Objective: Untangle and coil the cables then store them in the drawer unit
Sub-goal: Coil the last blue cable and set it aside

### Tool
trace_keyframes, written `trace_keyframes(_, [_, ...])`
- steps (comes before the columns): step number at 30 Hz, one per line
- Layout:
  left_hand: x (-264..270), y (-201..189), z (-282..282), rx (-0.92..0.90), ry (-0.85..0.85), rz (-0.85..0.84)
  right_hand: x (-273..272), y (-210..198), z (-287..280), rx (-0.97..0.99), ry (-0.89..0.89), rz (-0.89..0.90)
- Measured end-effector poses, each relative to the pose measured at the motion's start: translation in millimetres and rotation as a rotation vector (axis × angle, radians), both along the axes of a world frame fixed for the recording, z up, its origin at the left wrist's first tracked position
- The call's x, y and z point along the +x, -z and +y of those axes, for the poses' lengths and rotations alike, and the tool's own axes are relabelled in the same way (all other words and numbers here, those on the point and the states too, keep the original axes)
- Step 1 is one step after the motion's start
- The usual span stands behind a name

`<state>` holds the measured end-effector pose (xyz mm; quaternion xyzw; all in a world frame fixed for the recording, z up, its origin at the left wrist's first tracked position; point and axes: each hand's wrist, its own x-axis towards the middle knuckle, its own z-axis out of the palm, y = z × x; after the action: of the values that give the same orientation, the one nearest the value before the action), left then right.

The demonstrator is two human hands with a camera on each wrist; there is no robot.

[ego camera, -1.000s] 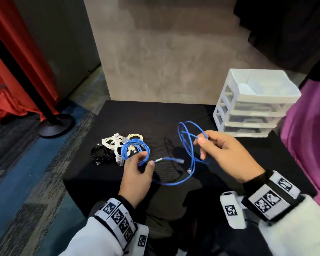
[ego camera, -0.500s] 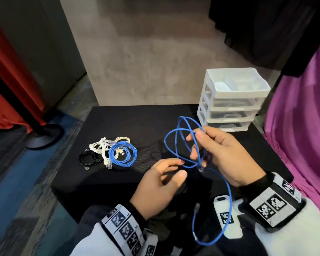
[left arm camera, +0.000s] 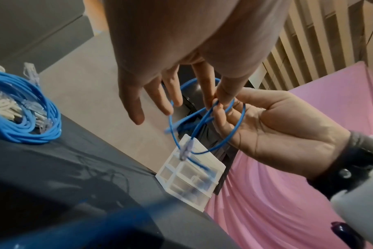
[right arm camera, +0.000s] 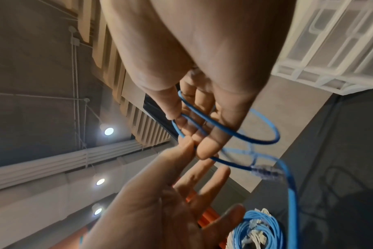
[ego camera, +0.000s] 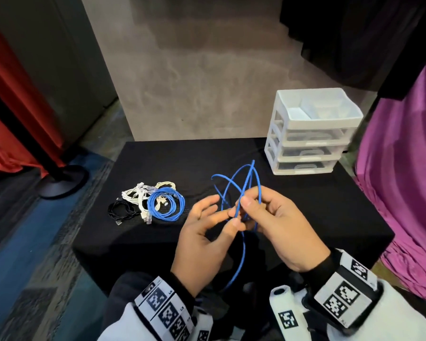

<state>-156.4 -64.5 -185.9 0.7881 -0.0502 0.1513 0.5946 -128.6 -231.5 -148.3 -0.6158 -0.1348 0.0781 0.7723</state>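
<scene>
A thin blue cable [ego camera: 252, 175] is held in loose loops above the black table [ego camera: 158, 242]. My right hand [ego camera: 250, 205] grips the loops between thumb and fingers. My left hand [ego camera: 228, 217] pinches a strand with thumb and index finger right beside it, its other fingers spread. A tail hangs down between my wrists. A clear plug [left arm camera: 186, 150] dangles under the loops, also seen in the right wrist view as the plug [right arm camera: 264, 171]. The white three-drawer unit [ego camera: 312, 134] stands at the table's back right, drawers closed.
On the table's left lie a coiled blue cable [ego camera: 166, 204], tangled white cables [ego camera: 138, 195] and a black cable [ego camera: 119, 209]. Purple cloth [ego camera: 403, 193] hangs at the right. A post base [ego camera: 62, 180] stands on the floor left of the table.
My left hand left the table near the pile, rose to the loops and now pinches a strand. The hanging tail has become shorter.
</scene>
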Motion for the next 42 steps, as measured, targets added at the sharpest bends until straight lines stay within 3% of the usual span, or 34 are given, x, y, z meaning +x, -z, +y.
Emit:
trace_keyframes(3, [-1.3, 3.2, 0.1, 0.037, -0.044, -0.066, -3.8, 4.5, 4.6, -0.008, 0.009, 0.023])
trace_keyframes(7, [3.2, 0.5, 5.9, -0.068, -0.136, 0.031, -7.8, 11.8, 5.5, -0.091, -0.051, 0.039])
trace_keyframes(10, [14.0, -8.9, 26.9, -0.310, -0.235, 0.108, -5.0, 20.7, -8.3, -0.278, -0.039, -0.004])
trace_keyframes(12, [16.9, -20.7, 44.5, -0.509, -0.229, 0.171, -0.2, 27.0, -27.0, -0.458, -0.034, -0.039])
trace_keyframes(15, [15.2, -34.1, 65.8, -0.642, -0.194, 0.242, 7.0, 35.1, -58.0, -0.771, -0.118, -0.109])
trace_keyframes(18, [9.7, -36.3, 67.5, -0.641, -0.112, 0.283, 6.8, 33.9, -70.1, -0.855, -0.154, -0.164])
trace_keyframes(24, [3.9, -37.7, 47.5, -0.557, 0.004, 0.294, 9.4, 10.9, -51.4, -0.958, -0.015, -0.345])
trace_keyframes(28, [-0.9, -52.9, 40.6, -0.433, 0.207, 0.261, 17.1, 7.6, -30.5, -0.833, 0.125, -0.317])
trace_keyframes(31, [-3.6, -64.7, 40.0, -0.399, 0.310, 0.198, 24.7, 15.4, -20.3, -0.773, 0.025, -0.266])
trace_keyframes(34, [1.0, -72.5, 48.1, -0.437, 0.185, 0.118, 23.8, 32.6, -22.1, -0.810, -0.239, -0.137])
trace_keyframes(36, [5.4, -71.9, 57.4, -0.279, 0.042, 0.081, 16.6, 35.7, -23.4, -0.701, -0.297, 0.009])
trace_keyframes(39, [9.3, -61.6, 65.3, -0.095, -0.103, 0.070, 8.0, 26.0, -23.2, -0.312, -0.196, 0.201])
trace_keyframes(42, [9.5, -47.8, 59.8, -0.310, -0.107, 0.192, 5.5, 7.9, -22.7, -0.068, -0.037, 0.189])
